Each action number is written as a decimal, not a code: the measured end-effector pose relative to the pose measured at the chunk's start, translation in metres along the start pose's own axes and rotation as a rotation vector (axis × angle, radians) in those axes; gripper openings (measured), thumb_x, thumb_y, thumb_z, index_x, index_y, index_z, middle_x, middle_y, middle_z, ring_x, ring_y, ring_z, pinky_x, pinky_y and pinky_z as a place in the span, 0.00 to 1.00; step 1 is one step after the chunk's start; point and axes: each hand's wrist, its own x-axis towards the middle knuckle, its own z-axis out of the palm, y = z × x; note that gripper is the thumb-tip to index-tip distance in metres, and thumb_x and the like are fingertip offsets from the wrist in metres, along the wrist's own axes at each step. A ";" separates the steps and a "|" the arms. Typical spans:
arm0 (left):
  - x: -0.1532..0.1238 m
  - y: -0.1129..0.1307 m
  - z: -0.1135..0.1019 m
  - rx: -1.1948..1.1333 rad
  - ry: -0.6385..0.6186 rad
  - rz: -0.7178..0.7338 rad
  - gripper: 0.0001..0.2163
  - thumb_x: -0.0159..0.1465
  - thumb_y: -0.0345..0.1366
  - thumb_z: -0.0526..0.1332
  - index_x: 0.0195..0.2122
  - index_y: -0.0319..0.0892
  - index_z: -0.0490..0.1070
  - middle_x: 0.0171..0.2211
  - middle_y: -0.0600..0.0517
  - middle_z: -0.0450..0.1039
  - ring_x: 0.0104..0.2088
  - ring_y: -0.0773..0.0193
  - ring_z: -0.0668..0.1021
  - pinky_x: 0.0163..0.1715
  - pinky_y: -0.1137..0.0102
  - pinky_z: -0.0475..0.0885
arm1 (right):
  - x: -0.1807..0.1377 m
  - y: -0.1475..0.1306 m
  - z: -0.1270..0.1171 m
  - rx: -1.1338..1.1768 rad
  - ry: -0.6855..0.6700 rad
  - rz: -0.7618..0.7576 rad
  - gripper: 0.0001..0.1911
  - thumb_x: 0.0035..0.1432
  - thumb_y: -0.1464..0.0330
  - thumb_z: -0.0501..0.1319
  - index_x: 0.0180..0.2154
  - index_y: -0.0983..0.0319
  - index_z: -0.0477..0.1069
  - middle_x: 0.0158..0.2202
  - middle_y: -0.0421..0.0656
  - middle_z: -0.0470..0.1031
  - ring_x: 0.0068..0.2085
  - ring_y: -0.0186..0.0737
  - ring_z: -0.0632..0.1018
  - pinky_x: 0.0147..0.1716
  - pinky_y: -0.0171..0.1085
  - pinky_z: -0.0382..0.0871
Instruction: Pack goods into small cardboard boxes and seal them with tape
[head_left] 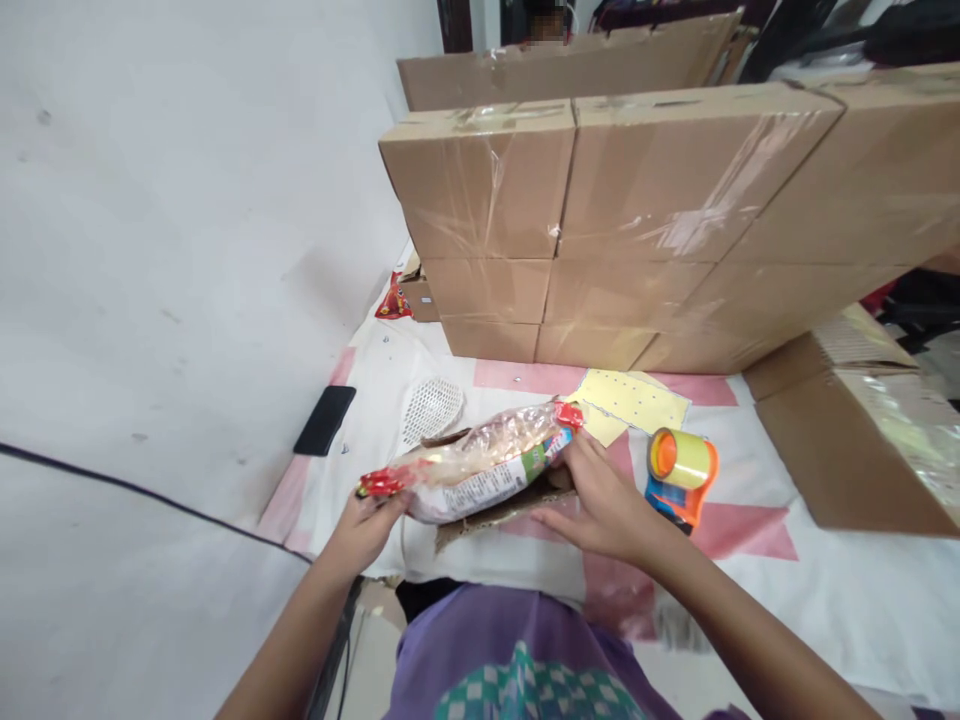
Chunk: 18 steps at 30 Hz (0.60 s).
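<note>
A clear plastic food packet [487, 470] with red ends and a printed label is held level between my two hands. My left hand [367, 530] pinches its left red end. At its right end, my right hand [600, 500] grips the packet near the green and blue part of the label. What is inside looks pale, but I cannot make out its kind. Under the packet lies a piece of torn cardboard [465, 527], mostly hidden by it. Behind it rests a white perforated oval thing [433, 408].
Taped cardboard boxes [630, 230] form a wall at the back. An orange and blue tape dispenser [682, 475] stands right, near a yellow dotted sheet [637, 400]. A black phone [325, 420] lies left by the wall. An open carton [862, 440] sits at the far right.
</note>
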 end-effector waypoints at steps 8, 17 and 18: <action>0.029 0.032 0.028 0.105 -0.123 0.091 0.16 0.55 0.50 0.69 0.24 0.41 0.75 0.19 0.52 0.71 0.23 0.61 0.75 0.24 0.67 0.74 | -0.008 0.013 0.013 0.077 0.195 0.023 0.16 0.61 0.57 0.62 0.35 0.56 0.56 0.38 0.47 0.66 0.41 0.49 0.72 0.36 0.43 0.70; 0.064 0.013 0.051 0.127 -0.239 0.063 0.16 0.61 0.52 0.63 0.30 0.43 0.69 0.21 0.57 0.66 0.20 0.67 0.69 0.20 0.72 0.68 | -0.013 0.020 0.014 0.126 0.177 0.070 0.18 0.60 0.60 0.62 0.29 0.56 0.53 0.38 0.44 0.61 0.38 0.45 0.69 0.36 0.42 0.70; 0.068 0.012 0.054 0.142 -0.261 0.063 0.16 0.61 0.52 0.63 0.32 0.43 0.69 0.21 0.57 0.66 0.21 0.67 0.69 0.21 0.72 0.69 | -0.014 0.022 0.015 0.130 0.179 0.071 0.18 0.59 0.61 0.62 0.29 0.56 0.52 0.37 0.44 0.60 0.38 0.45 0.69 0.36 0.42 0.70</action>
